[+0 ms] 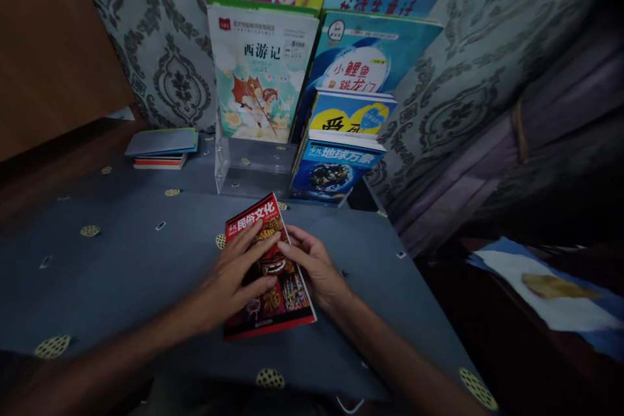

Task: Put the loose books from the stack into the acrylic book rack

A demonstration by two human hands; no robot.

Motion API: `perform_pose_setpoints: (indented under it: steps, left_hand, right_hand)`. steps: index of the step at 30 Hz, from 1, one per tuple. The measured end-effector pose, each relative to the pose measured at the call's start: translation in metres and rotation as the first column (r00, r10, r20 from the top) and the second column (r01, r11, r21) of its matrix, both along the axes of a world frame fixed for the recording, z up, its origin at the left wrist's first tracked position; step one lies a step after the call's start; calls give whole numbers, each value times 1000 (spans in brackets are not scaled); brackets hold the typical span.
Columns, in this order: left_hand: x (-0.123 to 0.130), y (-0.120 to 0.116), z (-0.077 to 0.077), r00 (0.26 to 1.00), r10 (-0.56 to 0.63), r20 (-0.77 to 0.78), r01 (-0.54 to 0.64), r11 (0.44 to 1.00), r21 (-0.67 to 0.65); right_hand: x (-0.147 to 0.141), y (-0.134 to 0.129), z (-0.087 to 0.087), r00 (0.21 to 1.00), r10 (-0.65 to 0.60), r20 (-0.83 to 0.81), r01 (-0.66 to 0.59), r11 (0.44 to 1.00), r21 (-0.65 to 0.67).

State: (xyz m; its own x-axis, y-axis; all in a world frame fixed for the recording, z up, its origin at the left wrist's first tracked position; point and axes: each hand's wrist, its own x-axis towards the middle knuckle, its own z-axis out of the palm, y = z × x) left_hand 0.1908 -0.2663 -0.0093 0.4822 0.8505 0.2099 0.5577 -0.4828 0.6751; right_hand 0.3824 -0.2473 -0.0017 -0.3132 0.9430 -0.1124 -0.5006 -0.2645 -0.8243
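A small red and black book point(287, 273) with Chinese lettering and a mask picture on its cover is in front of me, tilted a little, over the blue tablecloth. My left hand point(241, 266) lies across the cover with its fingers spread. On the book's right edge, my right hand point(316, 266) grips with the thumb on the cover and the other fingers bent behind the edge, partly hidden. Just beyond the book stands a clear acrylic book rack point(253, 179), its lower left pocket bare.
Upright in the rack are a pale green book point(263, 78), a teal book point(375, 45), a yellow and blue book point(348, 114) and a blue globe book point(336, 169). Left of it lies a small book stack point(163, 143). Patterned curtains point(180, 71) hang behind. Papers point(550, 292) lie at right.
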Motion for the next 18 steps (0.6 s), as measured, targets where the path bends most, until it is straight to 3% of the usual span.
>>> perform_pose_setpoints:
  steps: [4, 8, 11, 14, 16, 18]
  left_hand:
    - [-1, 20, -15, 998, -2, -65, 5, 999, 48]
    - [-13, 60, -27, 992, 118, -34, -118, 993, 24]
    - [-25, 85, -32, 948, 288, 139, -277, 957, -91]
    - [-32, 90, -31, 799, 439, 410, -361, 896, -257]
    - [-32, 86, -26, 677, 492, 548, -255, 855, -452]
    - [-29, 78, -20, 581, 526, 621, -45, 783, -621]
  right_hand:
    - [3, 5, -12, 999, 33, 19, -32, 999, -25]
    - [2, 6, -20, 998, 69, 0, -69, 997, -24]
    - [1, 6, -21, 998, 57, -19, -58, 997, -44]
    - [3, 8, -22, 1000, 4, -30, -6, 998, -55]
    - [4, 11, -23, 999, -24, -33, 23, 998, -52]
    - [5, 13, -25, 999, -32, -38, 30, 998, -49]
